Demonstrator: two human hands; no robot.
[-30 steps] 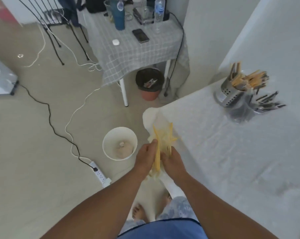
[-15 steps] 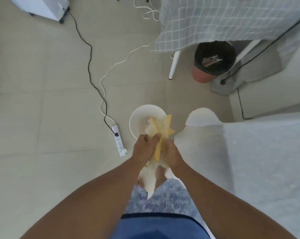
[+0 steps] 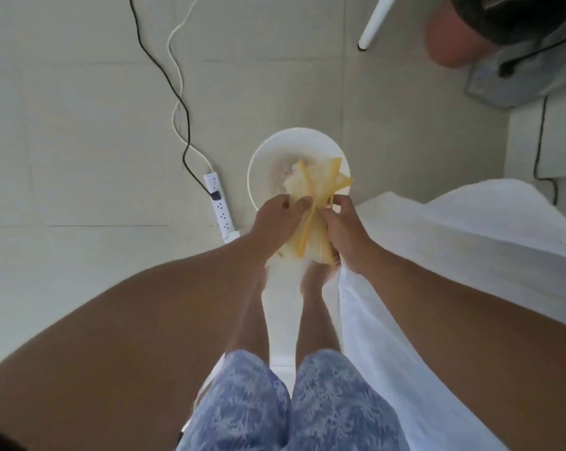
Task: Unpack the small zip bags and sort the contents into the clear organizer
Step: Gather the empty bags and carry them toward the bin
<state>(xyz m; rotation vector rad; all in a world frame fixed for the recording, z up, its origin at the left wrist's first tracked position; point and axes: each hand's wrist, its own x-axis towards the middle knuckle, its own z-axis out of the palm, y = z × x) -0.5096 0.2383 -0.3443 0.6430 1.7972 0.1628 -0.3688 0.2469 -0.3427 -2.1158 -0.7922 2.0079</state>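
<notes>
A crumpled bunch of clear zip bags with yellow zip strips (image 3: 314, 203) is pinched between both my hands above the floor. My left hand (image 3: 276, 219) grips the bunch from the left, my right hand (image 3: 343, 227) from the right. The upper ends of the bags fan out over a white round bin (image 3: 259, 164) that stands on the floor and has crumpled pale stuff inside. The clear organizer is out of view.
A white cloth-covered table (image 3: 470, 229) fills the right side. A white power strip (image 3: 220, 206) with black and white cables lies on the floor left of the bin. A black-lined pink bin (image 3: 454, 37) and a white table leg (image 3: 372, 24) are at the top right. My bare feet stand below my hands.
My view has tipped from the table down to the floor. Both hands have carried the bunch of zip bags left, off the table edge, to above the white bin.
</notes>
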